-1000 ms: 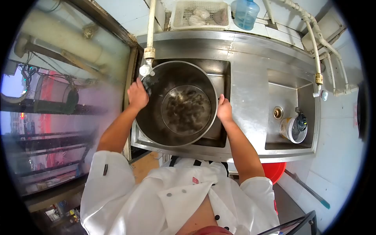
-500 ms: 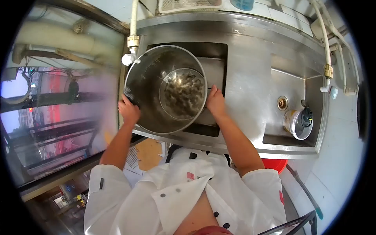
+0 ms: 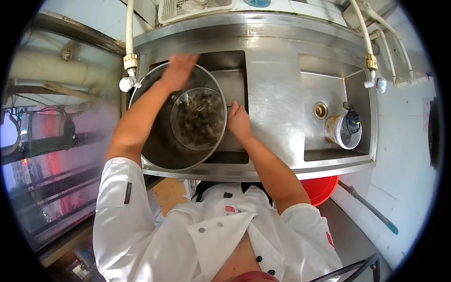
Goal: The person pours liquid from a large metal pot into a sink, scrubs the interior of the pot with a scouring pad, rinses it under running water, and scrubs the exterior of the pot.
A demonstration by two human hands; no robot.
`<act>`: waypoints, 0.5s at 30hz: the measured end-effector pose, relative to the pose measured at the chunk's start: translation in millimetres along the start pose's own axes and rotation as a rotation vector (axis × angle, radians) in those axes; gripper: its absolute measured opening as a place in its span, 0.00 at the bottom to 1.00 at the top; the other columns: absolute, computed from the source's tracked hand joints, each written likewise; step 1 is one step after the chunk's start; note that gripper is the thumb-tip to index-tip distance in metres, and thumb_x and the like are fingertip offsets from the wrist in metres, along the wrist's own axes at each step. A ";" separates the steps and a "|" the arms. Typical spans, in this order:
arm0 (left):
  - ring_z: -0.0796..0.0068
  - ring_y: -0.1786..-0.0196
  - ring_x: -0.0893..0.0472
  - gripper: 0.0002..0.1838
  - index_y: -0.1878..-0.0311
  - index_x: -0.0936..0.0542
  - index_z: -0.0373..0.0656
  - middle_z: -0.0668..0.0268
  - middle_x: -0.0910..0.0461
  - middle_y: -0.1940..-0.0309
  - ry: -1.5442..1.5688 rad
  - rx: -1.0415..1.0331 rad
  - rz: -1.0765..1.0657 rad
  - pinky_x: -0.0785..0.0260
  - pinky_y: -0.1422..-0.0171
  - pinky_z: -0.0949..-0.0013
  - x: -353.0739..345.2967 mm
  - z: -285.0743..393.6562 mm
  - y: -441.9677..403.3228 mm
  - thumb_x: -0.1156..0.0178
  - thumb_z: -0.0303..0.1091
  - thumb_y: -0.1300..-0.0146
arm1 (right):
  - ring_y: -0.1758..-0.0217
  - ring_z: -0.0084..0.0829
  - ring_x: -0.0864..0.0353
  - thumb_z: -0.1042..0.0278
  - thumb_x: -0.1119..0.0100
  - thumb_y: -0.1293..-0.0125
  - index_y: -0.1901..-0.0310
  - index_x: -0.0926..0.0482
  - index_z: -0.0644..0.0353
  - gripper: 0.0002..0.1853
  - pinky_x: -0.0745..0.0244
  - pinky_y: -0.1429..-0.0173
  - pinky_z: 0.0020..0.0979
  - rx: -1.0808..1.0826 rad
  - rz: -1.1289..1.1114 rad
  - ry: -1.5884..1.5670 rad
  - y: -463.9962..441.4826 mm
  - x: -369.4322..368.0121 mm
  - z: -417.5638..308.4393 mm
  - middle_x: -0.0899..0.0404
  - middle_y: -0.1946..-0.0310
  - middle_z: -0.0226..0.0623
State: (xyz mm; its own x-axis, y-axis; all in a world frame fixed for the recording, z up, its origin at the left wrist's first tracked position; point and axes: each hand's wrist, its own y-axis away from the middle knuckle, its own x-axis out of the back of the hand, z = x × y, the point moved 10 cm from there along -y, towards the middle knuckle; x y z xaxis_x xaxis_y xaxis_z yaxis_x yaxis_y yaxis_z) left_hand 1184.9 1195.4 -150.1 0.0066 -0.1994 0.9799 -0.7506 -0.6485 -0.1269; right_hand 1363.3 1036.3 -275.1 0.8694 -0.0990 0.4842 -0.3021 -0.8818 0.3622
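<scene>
A large, deep metal stockpot (image 3: 152, 150) stands in the left sink basin (image 3: 232, 82), its mouth facing up at me. Dark, wet-looking bits (image 3: 199, 120) lie in murky water at its bottom; I cannot make out what they are. My right hand (image 3: 239, 121) is closed around the handle on the pot's right side. Across the pot's mouth reaches my left arm, with my left hand (image 3: 180, 73) at the far rim. Motion smears its fingers, so their grip is unclear.
A tap (image 3: 128, 83) hangs at the pot's far left, another (image 3: 371, 80) over the right basin. That basin holds a white bucket (image 3: 332, 129) with a dark object in it. Behind the sink sits a white basket (image 3: 197, 11); below the counter, a red tub (image 3: 322, 188).
My left hand has let go of the pot's left side and swung over to the far rim. My right hand keeps its hold. The view has shifted slightly to the right.
</scene>
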 end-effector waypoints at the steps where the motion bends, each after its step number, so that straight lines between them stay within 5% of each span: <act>1: 0.53 0.40 0.27 0.38 0.29 0.34 0.38 0.55 0.26 0.47 -0.020 -0.159 0.052 0.39 0.35 0.49 1.5 34.8 -9.2 0.39 0.28 0.47 | 0.52 0.70 0.22 0.47 0.62 0.21 0.60 0.23 0.75 0.31 0.28 0.48 0.58 0.007 0.015 0.007 1.4 1.9 -2.3 0.20 0.62 0.70; 4: 0.59 0.44 0.26 0.31 0.32 0.31 0.40 0.57 0.24 0.52 0.108 -0.447 0.001 0.39 0.36 0.52 2.9 129.8 -10.4 0.42 0.32 0.41 | 0.53 0.67 0.20 0.48 0.61 0.21 0.59 0.23 0.73 0.30 0.25 0.48 0.56 -0.004 0.058 0.027 0.5 2.3 -1.8 0.20 0.62 0.70; 5: 0.57 0.44 0.27 0.29 0.34 0.29 0.40 0.57 0.24 0.52 0.186 -0.533 0.129 0.40 0.37 0.51 14.1 154.6 2.9 0.43 0.31 0.41 | 0.53 0.67 0.20 0.48 0.61 0.21 0.59 0.23 0.73 0.30 0.25 0.48 0.56 0.010 0.068 0.032 -4.3 2.3 7.5 0.20 0.62 0.70; 7: 0.58 0.45 0.27 0.25 0.37 0.25 0.41 0.59 0.23 0.52 0.226 -0.689 0.166 0.40 0.39 0.54 32.6 197.7 33.0 0.44 0.30 0.40 | 0.53 0.58 0.17 0.47 0.57 0.22 0.54 0.22 0.73 0.29 0.22 0.47 0.50 0.535 -0.029 0.104 2.6 -15.1 -12.4 0.17 0.62 0.64; 8: 0.61 0.46 0.27 0.24 0.38 0.24 0.42 0.60 0.23 0.53 0.190 -0.754 0.077 0.40 0.40 0.56 35.2 214.8 45.9 0.46 0.30 0.38 | 0.55 0.39 0.15 0.50 0.55 0.21 0.51 0.23 0.67 0.23 0.20 0.51 0.38 0.225 -0.097 -0.305 -2.9 -19.2 15.1 0.16 0.59 0.48; 9: 0.61 0.46 0.27 0.24 0.38 0.24 0.42 0.60 0.23 0.53 0.179 -0.749 0.084 0.40 0.40 0.56 44.4 219.8 57.5 0.46 0.30 0.38 | 0.55 0.39 0.15 0.50 0.55 0.21 0.51 0.23 0.67 0.23 0.20 0.51 0.38 0.238 -0.096 -0.302 -7.2 -19.2 17.3 0.16 0.59 0.48; 11: 0.66 0.48 0.26 0.23 0.37 0.24 0.44 0.61 0.22 0.55 0.344 -0.815 0.178 0.39 0.42 0.62 74.5 225.6 80.0 0.47 0.30 0.37 | 0.56 0.31 0.16 0.47 0.54 0.21 0.47 0.25 0.62 0.23 0.19 0.52 0.35 -0.125 -0.354 -0.517 -17.6 -44.5 52.6 0.17 0.62 0.38; 12: 0.68 0.45 0.25 0.25 0.34 0.26 0.42 0.60 0.22 0.54 0.345 -0.779 0.139 0.37 0.43 0.66 81.3 220.5 80.3 0.46 0.28 0.36 | 0.65 0.27 0.19 0.43 0.56 0.21 0.51 0.24 0.59 0.24 0.22 0.61 0.32 -0.267 -0.385 -0.818 17.1 -32.6 24.0 0.20 0.68 0.31; 15: 0.65 0.42 0.25 0.28 0.30 0.30 0.41 0.59 0.22 0.49 0.340 -0.673 0.263 0.34 0.40 0.64 71.4 194.3 60.1 0.45 0.27 0.36 | 0.75 0.23 0.28 0.38 0.60 0.21 0.58 0.25 0.56 0.27 0.32 0.70 0.28 -0.167 -0.406 -0.851 18.5 -42.6 36.4 0.26 0.74 0.26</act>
State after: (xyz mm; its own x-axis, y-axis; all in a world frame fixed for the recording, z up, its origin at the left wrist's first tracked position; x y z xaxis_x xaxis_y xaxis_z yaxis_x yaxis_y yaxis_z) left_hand 1268.6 999.5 -117.7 -0.3468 0.0207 0.9377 -0.9379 -0.0068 -0.3468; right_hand 1334.9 1007.4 -318.0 0.8930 -0.1602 -0.4206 0.0901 -0.8520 0.5157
